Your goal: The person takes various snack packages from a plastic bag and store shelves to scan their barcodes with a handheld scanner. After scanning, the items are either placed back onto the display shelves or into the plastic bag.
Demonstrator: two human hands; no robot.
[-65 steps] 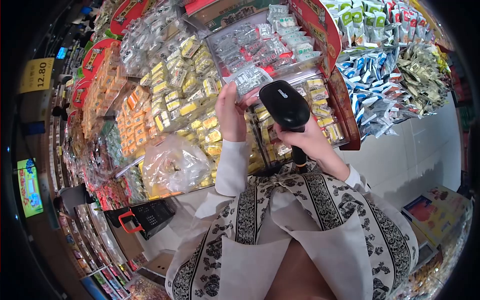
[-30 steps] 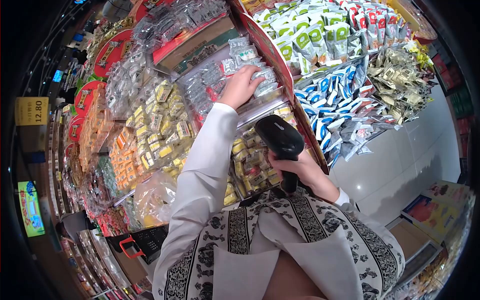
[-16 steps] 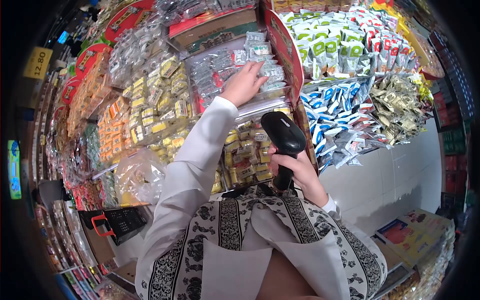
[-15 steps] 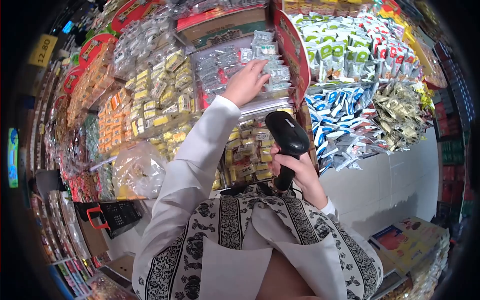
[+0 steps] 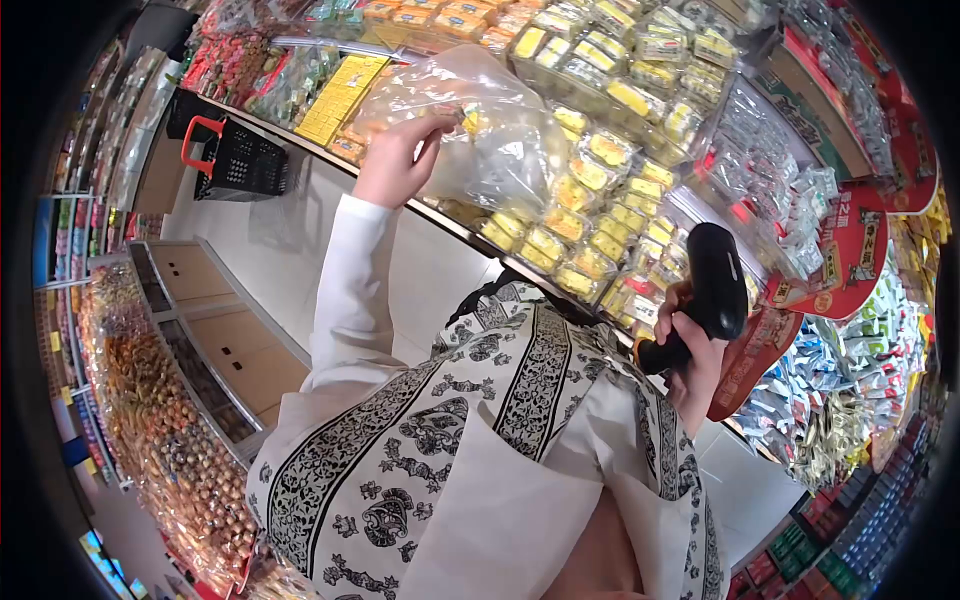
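My left hand [image 5: 397, 160] is closed in a pinch on the upper left part of a clear plastic bag [image 5: 490, 150], which lies over the packets in the display. My right hand [image 5: 692, 345] is wrapped round the handle of a black handheld scanner [image 5: 716, 283], its head raised above the display edge. Yellow-labelled packets [image 5: 607, 150] lie beside and behind the bag. Flat yellow packs [image 5: 343, 92] show to the left of it.
A black basket [image 5: 248, 160] with a red handle stands on the floor at the left. Wooden cabinets [image 5: 237, 350] with wrapped sweets border the aisle. Red display boards [image 5: 845, 255] rise at the right, near silver packets [image 5: 805, 225].
The view has turned left. My left hand has left the grey packets and taken hold of the clear plastic bag. My right hand still holds the scanner.
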